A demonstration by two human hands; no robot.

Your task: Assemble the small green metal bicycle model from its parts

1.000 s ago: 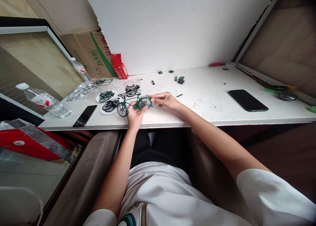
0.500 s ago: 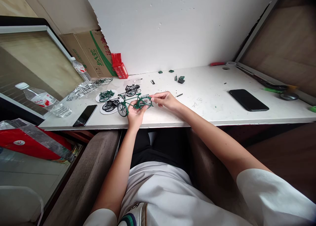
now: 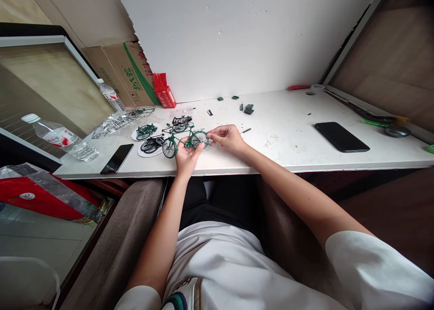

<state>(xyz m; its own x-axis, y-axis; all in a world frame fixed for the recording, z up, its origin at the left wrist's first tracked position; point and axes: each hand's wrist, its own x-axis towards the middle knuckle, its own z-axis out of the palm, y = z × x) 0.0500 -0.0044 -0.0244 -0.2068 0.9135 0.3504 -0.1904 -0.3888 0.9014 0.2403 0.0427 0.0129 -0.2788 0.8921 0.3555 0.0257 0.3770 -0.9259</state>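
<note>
A green model bicycle (image 3: 170,147) with thin spoked wheels is held upright above the front part of the desk. My left hand (image 3: 186,161) is closed on it from below, the thumb lying by the rear wheel. At the back end of that wheel, my right hand (image 3: 230,139) pinches with thumb and fingertips; any small part between them is too small to see. Just behind and left of the held model lie a black model bicycle (image 3: 151,144), another black one (image 3: 183,121) and green bicycle parts (image 3: 146,131) on a white disc.
Green and black part frames (image 3: 130,116) lie at the desk's left, near a red box (image 3: 165,95) and a water bottle (image 3: 64,139). One phone (image 3: 117,158) is left, another (image 3: 341,137) right. Small dark pieces (image 3: 249,110) and a thin black tool (image 3: 246,130) lie mid-desk.
The model bicycle has shifted very slightly to the right and tilted a little in my left hand. My right fingers have curled a bit more at its rear wheel.
</note>
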